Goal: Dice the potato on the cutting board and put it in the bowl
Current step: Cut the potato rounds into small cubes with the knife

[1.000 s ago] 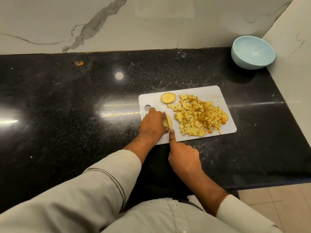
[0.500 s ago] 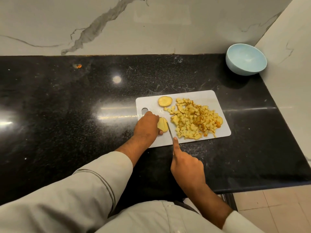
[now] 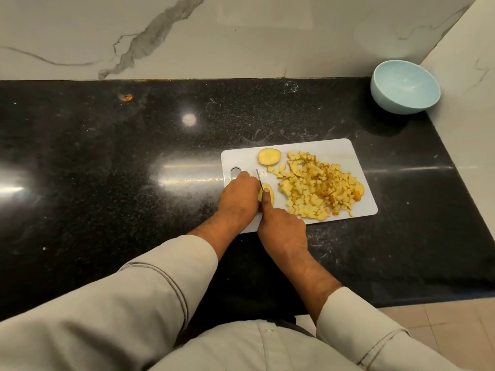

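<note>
On the white plastic cutting board [image 3: 332, 151], the left hand [image 3: 238, 195] is pinning a yellow potato slice [image 3: 268, 195] while the right hand [image 3: 282, 227], just beside, is gripping the thin steel knife [image 3: 258, 178], blade pointing away across it.

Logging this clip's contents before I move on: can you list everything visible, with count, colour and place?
cutting board: 1, white, on the counter
diced potato: 1 pile, yellow, right part of board
potato slice: 1, yellow, board's far edge
potato piece: 1, yellow, under the hands
knife: 1, metal blade, over the piece
bowl: 1, light blue, far right corner
counter: 1, black
left hand: steadies the piece
right hand: grip on the knife
</note>
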{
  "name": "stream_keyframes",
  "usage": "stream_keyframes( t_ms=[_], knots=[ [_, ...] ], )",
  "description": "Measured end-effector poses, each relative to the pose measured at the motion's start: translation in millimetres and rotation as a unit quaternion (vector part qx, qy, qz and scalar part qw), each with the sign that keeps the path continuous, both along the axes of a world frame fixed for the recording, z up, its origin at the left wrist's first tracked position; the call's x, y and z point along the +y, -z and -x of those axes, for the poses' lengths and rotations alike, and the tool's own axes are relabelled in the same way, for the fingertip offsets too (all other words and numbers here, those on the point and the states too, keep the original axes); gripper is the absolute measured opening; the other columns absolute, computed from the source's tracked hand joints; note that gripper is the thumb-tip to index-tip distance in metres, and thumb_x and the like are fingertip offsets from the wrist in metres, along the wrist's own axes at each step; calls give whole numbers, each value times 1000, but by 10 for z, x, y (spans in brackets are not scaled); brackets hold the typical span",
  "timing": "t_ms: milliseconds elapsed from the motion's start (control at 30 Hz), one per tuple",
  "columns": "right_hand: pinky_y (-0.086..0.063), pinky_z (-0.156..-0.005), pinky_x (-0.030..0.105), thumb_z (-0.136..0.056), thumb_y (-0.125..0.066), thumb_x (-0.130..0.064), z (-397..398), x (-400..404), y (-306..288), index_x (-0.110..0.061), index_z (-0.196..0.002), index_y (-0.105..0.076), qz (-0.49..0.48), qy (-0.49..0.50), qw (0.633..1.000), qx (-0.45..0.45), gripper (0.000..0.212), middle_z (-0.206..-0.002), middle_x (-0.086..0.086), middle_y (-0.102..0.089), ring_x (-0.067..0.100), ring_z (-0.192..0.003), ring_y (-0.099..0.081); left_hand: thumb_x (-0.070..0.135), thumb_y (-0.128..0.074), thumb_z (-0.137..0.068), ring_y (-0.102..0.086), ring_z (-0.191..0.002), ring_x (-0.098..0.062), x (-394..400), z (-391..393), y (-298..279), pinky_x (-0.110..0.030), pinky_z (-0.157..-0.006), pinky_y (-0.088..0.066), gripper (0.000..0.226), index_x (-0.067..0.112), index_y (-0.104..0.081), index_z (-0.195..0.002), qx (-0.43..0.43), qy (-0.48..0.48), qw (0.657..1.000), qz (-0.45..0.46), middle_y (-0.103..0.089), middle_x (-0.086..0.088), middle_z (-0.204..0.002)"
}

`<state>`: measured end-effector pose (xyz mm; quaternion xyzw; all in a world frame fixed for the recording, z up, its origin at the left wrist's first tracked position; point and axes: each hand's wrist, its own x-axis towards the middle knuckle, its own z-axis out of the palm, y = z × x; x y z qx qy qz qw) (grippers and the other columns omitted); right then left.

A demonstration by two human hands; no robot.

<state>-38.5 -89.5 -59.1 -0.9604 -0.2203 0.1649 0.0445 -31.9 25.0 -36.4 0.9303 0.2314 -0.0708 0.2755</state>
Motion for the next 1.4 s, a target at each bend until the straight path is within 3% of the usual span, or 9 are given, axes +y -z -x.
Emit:
stream_keyframes(
  t_ms=[167,267,633,800,867,1000,1100,1200,1400],
  knots=[
    [-29,-56,32,-93,-36,-19,60,-69,-26,-26,-153,3,21,-7,1000,15,72,-89,5,-61,23,-64,-47,21,-64,-87,-61,-81,-34,53,-27,30,-40,-70,-54,14,8,-61,-81,23,49,998,-21,-26,3,-74],
    [-32,-57,32,-93,-37,-21,238,-216,-41,-27,-153,7,22,-10,999,22,74,-83,2,-58,24,-69,-56,27,-76,-79,-61,-84,-31,83,-48,26,-40,-76,-54,25,7,-65,-89,47,58,997,-23,-23,4,-73],
    [-37,-57,32,-99,-31,-30,676,-636,-128,-33,-152,8,-5,4,1000,-1,66,-74,-8,-43,19,-71,-62,22,-78,-77,-61,-93,-32,88,64,100,-37,-79,-51,35,4,-65,-104,0,31,999,25,-63,-13,-98],
    [-35,-56,34,-98,-34,-31,361,-342,-203,-33,-153,0,-35,13,999,-29,65,-68,-4,-41,26,-71,-62,12,-68,-84,-65,-78,-25,109,102,78,-32,-71,-52,8,4,-70,-83,2,21,999,24,-66,-8,-78],
    [-34,-56,34,-97,-33,-31,256,-204,-180,-32,-153,-3,-43,14,999,-28,64,-67,-3,-38,27,-73,-61,10,-67,-84,-65,-73,-25,98,100,40,-31,-67,-52,12,4,-66,-73,5,13,1000,26,-62,-5,-70],
    [-33,-57,34,-97,-32,-27,136,-32,-95,-29,-154,-5,-29,4,1000,-7,62,-68,-1,-36,27,-70,-53,9,-66,-85,-66,-72,-30,79,84,-21,-41,-70,-56,32,14,-46,-61,-2,-9,999,46,-65,-13,-82],
    [-30,-54,33,-97,-32,-23,103,14,-36,-27,-154,-5,-12,-2,1000,1,63,-64,-3,-32,22,-61,-42,8,-63,-87,-64,-74,-33,64,85,-43,-44,-69,-56,34,15,-42,-62,-6,-9,1000,26,-63,-15,-84],
    [-27,-52,32,-95,-33,-23,116,7,-3,-28,-153,-1,0,0,1000,6,67,-62,-4,-31,19,-58,-38,11,-60,-89,-62,-71,-32,65,85,-40,-38,-65,-53,29,8,-53,-61,4,5,1000,15,-60,-12,-74],
    [-29,-53,32,-93,-36,-21,298,-123,-34,-28,-153,5,16,-12,1000,17,73,-70,-1,-47,22,-62,-48,21,-70,-83,-61,-73,-28,110,77,-34,-34,-67,-52,13,9,-69,-77,22,38,999,-13,-52,-4,-67]
  ],
)
